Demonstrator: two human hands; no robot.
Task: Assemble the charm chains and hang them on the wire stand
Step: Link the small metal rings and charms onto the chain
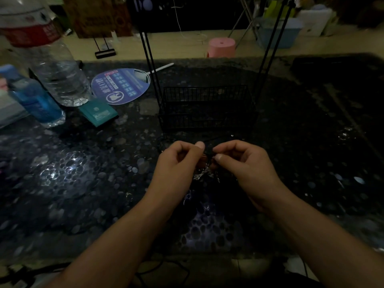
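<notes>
Wire stand (pixel 205 109) top cut off, charm chain (pixel 204 173) between hands too dark to resolve

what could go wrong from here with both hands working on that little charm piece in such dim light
1. The left hand and right hand pinch a small shiny charm chain above the dark speckled table; a slipped grip could drop pieces that would be hard to spot there.
2. The dim light hides the links, so a misjoined chain seems likely.
3. The wire stand sits just behind the hands; reaching up might knock it.
</notes>
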